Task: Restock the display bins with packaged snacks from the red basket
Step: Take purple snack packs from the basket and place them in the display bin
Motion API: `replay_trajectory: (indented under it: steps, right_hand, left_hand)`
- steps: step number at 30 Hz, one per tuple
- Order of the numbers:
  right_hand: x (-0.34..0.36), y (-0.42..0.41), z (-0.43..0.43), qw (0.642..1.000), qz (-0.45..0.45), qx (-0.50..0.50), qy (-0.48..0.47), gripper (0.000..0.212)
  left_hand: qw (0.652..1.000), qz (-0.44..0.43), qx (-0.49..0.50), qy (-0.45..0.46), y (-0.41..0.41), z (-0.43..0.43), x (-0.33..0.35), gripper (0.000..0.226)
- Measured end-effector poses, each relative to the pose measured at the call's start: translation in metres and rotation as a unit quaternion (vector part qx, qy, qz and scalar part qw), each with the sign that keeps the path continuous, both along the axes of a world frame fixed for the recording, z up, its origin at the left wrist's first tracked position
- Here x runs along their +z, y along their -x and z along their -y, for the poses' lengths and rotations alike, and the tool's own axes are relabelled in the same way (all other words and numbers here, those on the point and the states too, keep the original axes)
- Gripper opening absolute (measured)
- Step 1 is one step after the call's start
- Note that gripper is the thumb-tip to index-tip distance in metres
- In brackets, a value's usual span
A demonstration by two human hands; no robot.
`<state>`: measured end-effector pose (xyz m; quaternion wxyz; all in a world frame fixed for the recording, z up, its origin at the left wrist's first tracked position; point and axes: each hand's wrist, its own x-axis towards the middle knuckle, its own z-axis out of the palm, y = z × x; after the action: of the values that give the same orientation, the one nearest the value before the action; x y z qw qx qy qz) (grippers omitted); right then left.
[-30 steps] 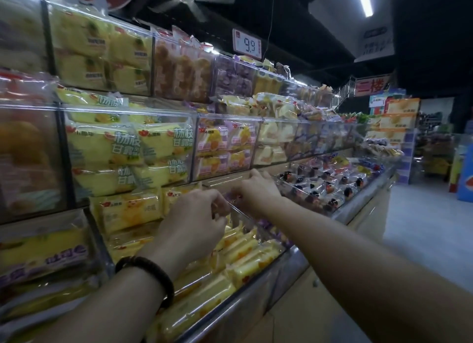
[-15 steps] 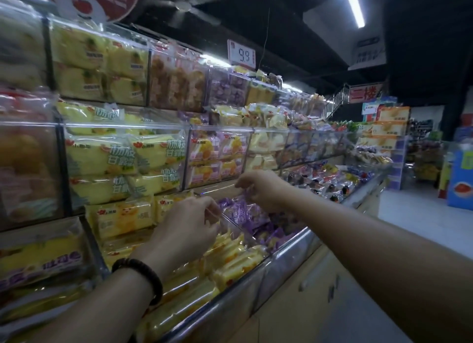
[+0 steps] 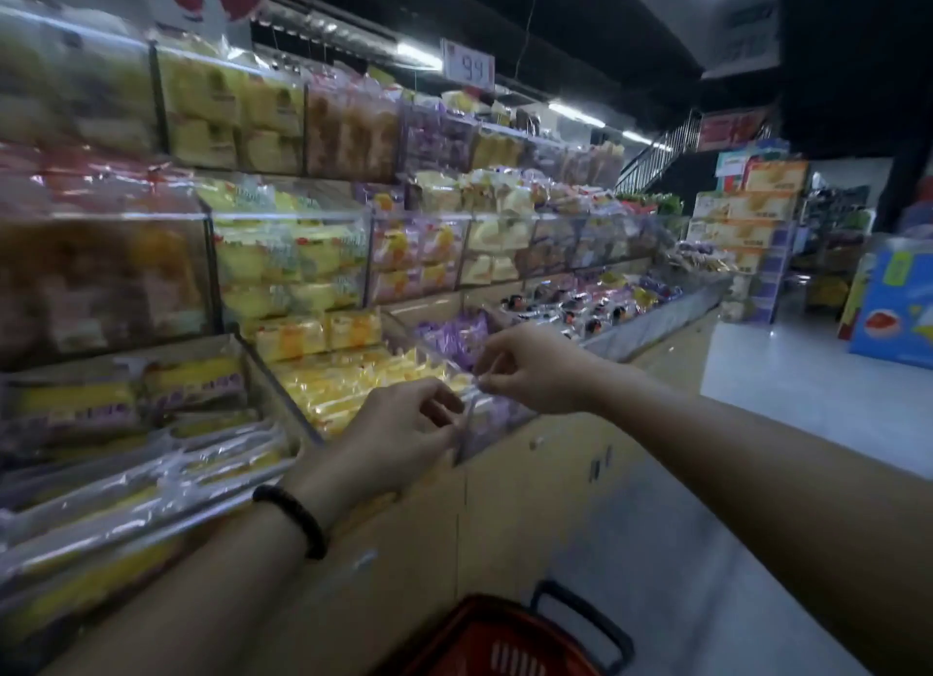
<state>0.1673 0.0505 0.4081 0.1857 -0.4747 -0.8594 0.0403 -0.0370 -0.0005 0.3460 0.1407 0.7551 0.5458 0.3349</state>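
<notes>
My left hand [image 3: 404, 435], with a black bead bracelet on the wrist, has its fingers curled at the front corner of the clear divider [image 3: 467, 425] between two low display bins. My right hand [image 3: 537, 372] pinches the top of that same divider with thumb and forefinger. Left of the divider lies the bin of yellow snack packets [image 3: 353, 382]; right of it is the bin of purple packets [image 3: 457, 339]. The red basket [image 3: 497, 642] with a black handle sits on the floor below my arms; its contents are out of view. The frame is motion-blurred.
Tiers of clear bins full of yellow, orange and purple packets [image 3: 288, 266] fill the left side. A price sign reading 9.9 [image 3: 468, 67] hangs above them. A beige cabinet front [image 3: 530, 488] runs under the bins. Open floor [image 3: 787, 382] and stacked cartons [image 3: 747, 211] lie to the right.
Both hands have drawn back from inside the bins to the front edge of the divider. The view has tilted down, which brings the red basket into sight.
</notes>
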Motion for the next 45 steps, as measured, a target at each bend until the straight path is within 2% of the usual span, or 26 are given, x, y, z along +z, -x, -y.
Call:
replay_trajectory:
  steps: [5,11,17,23,25,32,35,37,41,43,45]
  right_hand:
    - [-0.062,-0.015,0.053,0.998,-0.026,-0.005,0.054,0.016]
    - [-0.169,-0.038,0.073,0.987,0.002,-0.024,0.159,0.024]
    - [-0.295,-0.038,0.063,0.967,0.031,-0.045,0.247,0.027]
    - [-0.407,-0.035,0.036,0.922,0.105,-0.113,0.356,0.044]
    - [-0.436,-0.039,0.028,0.908,0.118,-0.142,0.376,0.05]
    - [-0.483,-0.033,0.023,0.881,0.113,-0.189,0.419,0.056]
    - [-0.498,-0.02,0.029,0.874,0.135,-0.177,0.432,0.051]
    - [-0.504,-0.015,0.034,0.872,0.148,-0.203,0.42,0.057]
    - [-0.509,-0.011,0.036,0.861,0.121,-0.255,0.424,0.055]
    - [-0.509,-0.012,0.036,0.854,0.103,-0.256,0.441,0.053]
    - [-0.51,-0.015,0.035,0.853,0.103,-0.248,0.447,0.056]
  left_hand:
    - [0.995,-0.011,-0.005,0.102,-0.016,0.048,-0.055,0.017]
    - [0.963,-0.106,-0.015,0.248,-0.025,0.066,-0.134,0.025]
    - [0.94,-0.16,-0.004,0.3,-0.013,0.059,-0.243,0.016]
    - [0.916,-0.189,-0.003,0.355,-0.014,0.034,-0.332,0.026]
    - [0.899,-0.223,-0.007,0.378,-0.015,0.03,-0.356,0.032]
    - [0.856,-0.289,-0.05,0.426,-0.03,0.048,-0.389,0.071]
    - [0.854,-0.333,-0.042,0.399,-0.029,0.054,-0.403,0.078]
    - [0.849,-0.35,-0.02,0.396,-0.027,0.059,-0.412,0.086]
    - [0.853,-0.344,0.018,0.392,-0.022,0.068,-0.427,0.094]
    - [0.856,-0.345,0.029,0.384,-0.024,0.069,-0.431,0.105]
    - [0.858,-0.345,0.046,0.379,-0.026,0.068,-0.431,0.105]
